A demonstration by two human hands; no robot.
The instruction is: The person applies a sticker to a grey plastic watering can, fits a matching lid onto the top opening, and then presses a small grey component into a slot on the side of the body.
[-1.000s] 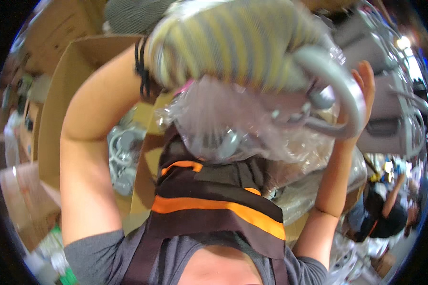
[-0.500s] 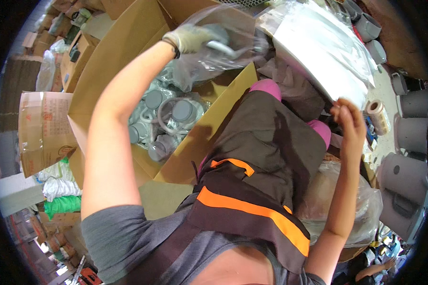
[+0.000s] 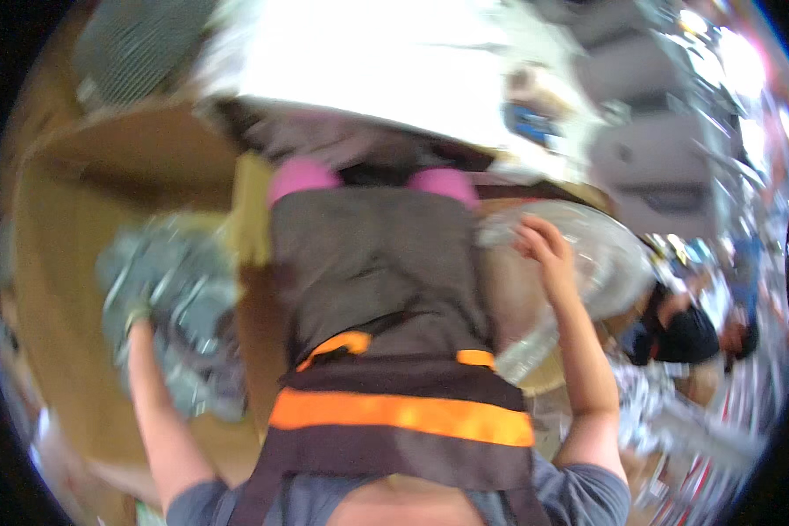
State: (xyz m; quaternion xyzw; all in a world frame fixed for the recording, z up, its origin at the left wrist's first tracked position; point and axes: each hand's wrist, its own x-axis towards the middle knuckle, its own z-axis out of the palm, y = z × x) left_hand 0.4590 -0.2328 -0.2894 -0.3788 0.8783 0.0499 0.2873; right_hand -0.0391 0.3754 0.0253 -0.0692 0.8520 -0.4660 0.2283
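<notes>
Fingers (image 3: pixel 533 231) on the right hand (image 3: pixel 550 250) are loose and a bit curled, with small gaps between them. They are up in front of a big clear plastic bag (image 3: pixel 605 263), and I cannot tell if they touch it. The left hand (image 3: pixel 138 314) is a small pale blur, so I cannot tell if its fingers are open or closed. It is down inside a big brown box (image 3: pixel 57 263), at the left side of a pile of grey parts in clear plastic (image 3: pixel 188 307). The pile lies in the box, near the box wall beside the person's legs. A dark apron (image 3: pixel 381 272) with an orange stripe (image 3: pixel 403 421) covers the lap, and pink cloth (image 3: pixel 305 180) peeks past its far edge in two spots. Past that is a big white sheet (image 3: pixel 368 53). To the right are grey bins (image 3: pixel 653 171). Lower down, another person (image 3: pixel 688 333) in dark clothes is farther off.
</notes>
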